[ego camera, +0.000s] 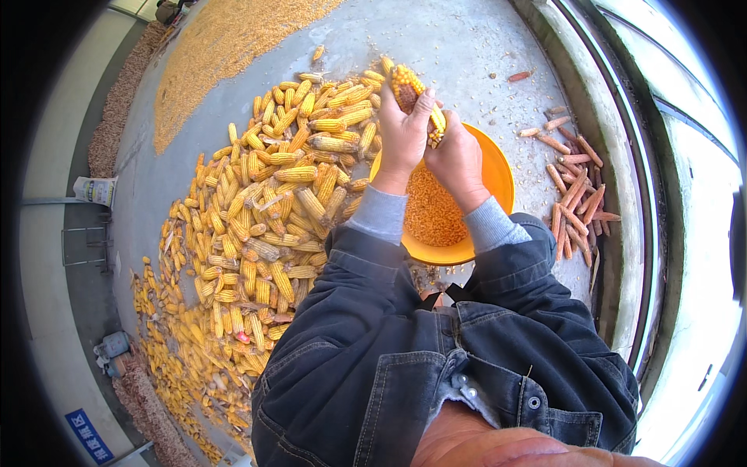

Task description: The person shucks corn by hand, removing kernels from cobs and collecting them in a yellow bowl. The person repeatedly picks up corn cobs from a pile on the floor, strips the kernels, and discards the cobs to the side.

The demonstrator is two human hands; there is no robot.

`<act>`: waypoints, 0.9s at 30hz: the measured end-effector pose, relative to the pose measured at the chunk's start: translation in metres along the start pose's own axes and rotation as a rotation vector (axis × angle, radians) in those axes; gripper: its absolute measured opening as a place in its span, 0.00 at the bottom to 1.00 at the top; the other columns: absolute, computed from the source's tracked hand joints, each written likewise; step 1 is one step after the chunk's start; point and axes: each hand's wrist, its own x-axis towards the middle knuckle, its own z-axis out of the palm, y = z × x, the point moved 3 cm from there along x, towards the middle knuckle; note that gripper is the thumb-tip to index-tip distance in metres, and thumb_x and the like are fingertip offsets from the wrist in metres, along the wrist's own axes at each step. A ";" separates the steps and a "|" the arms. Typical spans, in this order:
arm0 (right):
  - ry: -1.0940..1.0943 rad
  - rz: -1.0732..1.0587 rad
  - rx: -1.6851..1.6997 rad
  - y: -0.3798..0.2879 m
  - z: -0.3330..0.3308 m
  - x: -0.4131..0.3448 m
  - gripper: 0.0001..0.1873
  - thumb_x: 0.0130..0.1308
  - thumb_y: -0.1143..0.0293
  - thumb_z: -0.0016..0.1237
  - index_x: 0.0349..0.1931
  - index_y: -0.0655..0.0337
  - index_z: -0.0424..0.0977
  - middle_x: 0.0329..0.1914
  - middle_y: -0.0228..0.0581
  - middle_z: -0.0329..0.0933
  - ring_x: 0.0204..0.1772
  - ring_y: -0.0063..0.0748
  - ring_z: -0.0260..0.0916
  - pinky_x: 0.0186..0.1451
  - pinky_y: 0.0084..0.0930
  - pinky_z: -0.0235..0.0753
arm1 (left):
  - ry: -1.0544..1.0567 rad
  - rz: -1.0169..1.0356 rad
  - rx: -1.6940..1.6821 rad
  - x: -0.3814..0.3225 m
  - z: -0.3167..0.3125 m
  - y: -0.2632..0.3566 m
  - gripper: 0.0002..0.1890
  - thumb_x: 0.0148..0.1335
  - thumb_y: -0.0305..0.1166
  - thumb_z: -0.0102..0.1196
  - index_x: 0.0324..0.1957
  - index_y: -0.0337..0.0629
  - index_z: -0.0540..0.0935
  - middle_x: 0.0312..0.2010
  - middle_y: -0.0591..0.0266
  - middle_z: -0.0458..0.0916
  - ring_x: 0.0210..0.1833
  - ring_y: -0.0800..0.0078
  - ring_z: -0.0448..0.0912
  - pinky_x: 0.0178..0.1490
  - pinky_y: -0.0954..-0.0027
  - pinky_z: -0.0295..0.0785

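Over a yellow basin [501,175], both hands grip one ear of corn [402,82]. The ear is partly shelled: a bare reddish-brown strip of cob shows between rows of yellow kernels. My left hand [401,127] holds the upper part of it, its thumb laid across the ear. Wrapped about the lower end is my right hand [458,156], thumb up near the bare strip. Loose orange-yellow corn kernels [435,213] cover the basin's bottom beneath my wrists. Part of the ear is hidden behind my fingers.
A large heap of unshelled corn ears [262,216] spreads left of the basin. Stripped cobs [575,204] lie piled at right along a concrete ledge [618,152]. Spread kernels [227,52] cover the far-left floor. Scattered kernels dot the concrete floor [467,52].
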 end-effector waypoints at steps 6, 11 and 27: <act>0.065 -0.179 -0.159 0.001 -0.005 0.006 0.27 0.57 0.66 0.54 0.55 0.64 0.63 0.48 0.54 0.73 0.45 0.53 0.75 0.44 0.44 0.74 | -0.172 -0.133 0.123 0.001 -0.009 0.001 0.18 0.59 0.36 0.64 0.43 0.34 0.73 0.30 0.66 0.77 0.32 0.81 0.76 0.36 0.77 0.73; -0.242 -0.043 0.597 0.007 -0.026 0.021 0.33 0.58 0.68 0.51 0.63 0.70 0.59 0.57 0.52 0.69 0.56 0.44 0.72 0.61 0.39 0.67 | -0.144 -0.049 0.338 0.001 -0.013 0.011 0.18 0.58 0.39 0.65 0.39 0.35 0.76 0.28 0.65 0.79 0.30 0.79 0.77 0.34 0.75 0.73; -0.143 0.261 1.261 0.020 -0.021 0.038 0.20 0.63 0.70 0.42 0.50 0.77 0.72 0.45 0.44 0.77 0.48 0.28 0.73 0.53 0.23 0.71 | -0.155 -0.219 0.200 -0.019 0.024 -0.017 0.18 0.53 0.23 0.63 0.45 0.36 0.72 0.37 0.65 0.77 0.38 0.80 0.76 0.40 0.77 0.74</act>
